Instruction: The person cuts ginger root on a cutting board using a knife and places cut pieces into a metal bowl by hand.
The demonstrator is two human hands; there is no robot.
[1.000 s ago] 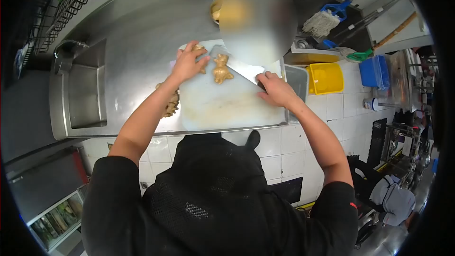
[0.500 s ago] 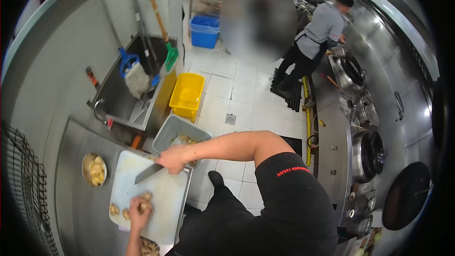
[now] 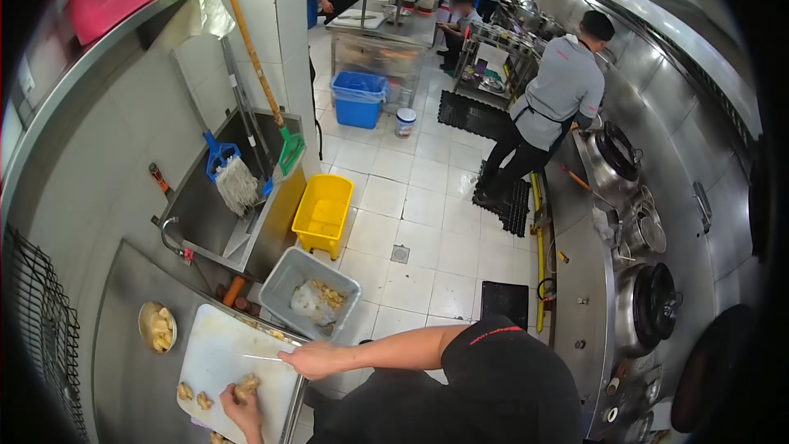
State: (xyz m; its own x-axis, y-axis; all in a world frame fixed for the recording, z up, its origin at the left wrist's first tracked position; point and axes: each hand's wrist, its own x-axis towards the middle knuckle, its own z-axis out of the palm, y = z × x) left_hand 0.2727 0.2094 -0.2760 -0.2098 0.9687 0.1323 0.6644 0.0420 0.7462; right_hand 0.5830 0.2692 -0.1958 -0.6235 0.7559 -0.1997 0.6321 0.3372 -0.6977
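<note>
My right hand is closed around the handle of a knife. Its blade is seen almost edge-on above the white cutting board, pointing left. On the board's lower part, my left hand has its fingers wrapped round a knobbly piece of ginger. Two smaller ginger pieces lie to the left of that hand. A metal bowl holding several peeled pale-yellow pieces stands on the steel counter, left of the board.
A grey bin with peelings and a plastic bag stands beyond the board. Past it are a yellow bucket and a steel sink with mops. A person in grey stands at the stove line on the right, near black pots.
The view has tilted up, showing more of the kitchen. My right hand has turned the knife from broad side to nearly edge-on. My left hand still holds ginger.
</note>
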